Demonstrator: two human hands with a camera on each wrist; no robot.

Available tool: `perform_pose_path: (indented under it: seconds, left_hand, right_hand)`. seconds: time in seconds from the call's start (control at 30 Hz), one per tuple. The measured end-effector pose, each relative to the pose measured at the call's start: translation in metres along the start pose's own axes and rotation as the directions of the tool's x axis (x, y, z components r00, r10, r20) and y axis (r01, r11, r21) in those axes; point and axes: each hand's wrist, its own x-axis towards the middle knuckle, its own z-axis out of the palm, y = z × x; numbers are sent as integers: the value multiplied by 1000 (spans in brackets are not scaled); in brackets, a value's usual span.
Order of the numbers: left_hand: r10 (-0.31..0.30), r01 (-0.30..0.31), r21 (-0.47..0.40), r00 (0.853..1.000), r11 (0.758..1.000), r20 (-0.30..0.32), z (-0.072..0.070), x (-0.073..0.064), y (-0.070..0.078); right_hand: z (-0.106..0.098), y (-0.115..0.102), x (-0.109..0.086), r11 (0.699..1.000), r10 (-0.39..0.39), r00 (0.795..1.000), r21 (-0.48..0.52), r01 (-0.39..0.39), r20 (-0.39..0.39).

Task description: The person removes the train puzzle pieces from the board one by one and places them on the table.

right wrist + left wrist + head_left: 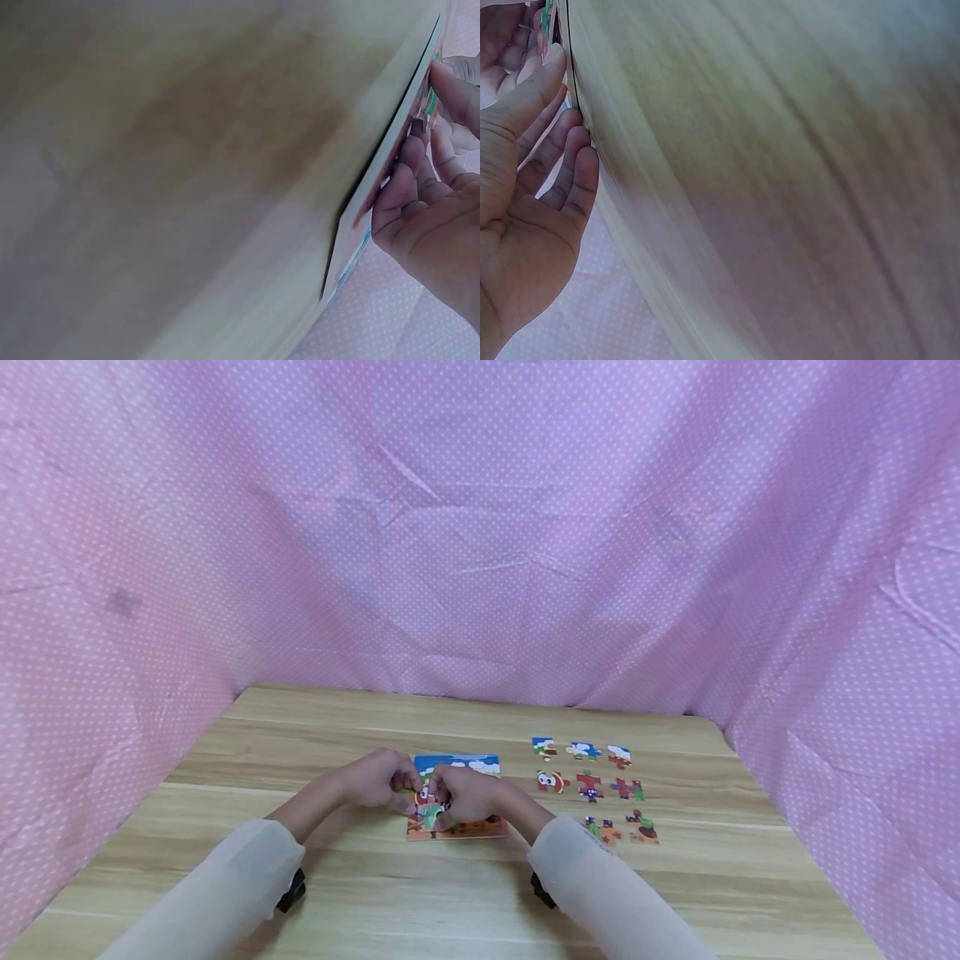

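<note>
A picture puzzle board (480, 763) with blue sky and orange ground lies flat at the middle of the table. My right hand (471, 795) reaches over it and pinches a mostly green puzzle piece (430, 816) between thumb and fingers, low over the board's left part. In the right wrist view, the fingers (394, 196) lie along the board's face. My left hand (378, 779) is at the board's left edge, thumb and index fingertip near the piece. Its thumb (536, 86) is extended in the left wrist view, the other fingers loosely bent. Both hands hide much of the picture.
Right of the board, several loose puzzle pieces lie in rough rows, among them one with eyes (550, 781), a cloud piece (618, 754) and a cactus piece (642, 828). A pink dotted curtain (480, 568) surrounds the wooden table (300, 727) at the back and sides.
</note>
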Motion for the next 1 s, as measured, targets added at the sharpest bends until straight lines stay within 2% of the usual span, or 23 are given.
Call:
perform_pose_path:
  seconds: [0.23,0.63,1.0]
  left_hand:
    - [-20,20,-21,1000,1000,2,-1,0,1]
    - [-14,14,-20,1000,1000,11,0,1,0]
    - [-29,29,-6,1000,1000,9,0,2,2]
  right_hand:
    - [1,5,-1,999,-19,999,41,20,-40]
    - [-5,11,-7,998,-63,994,23,65,-86]
    - [-13,17,-15,990,-104,984,80,117,-147]
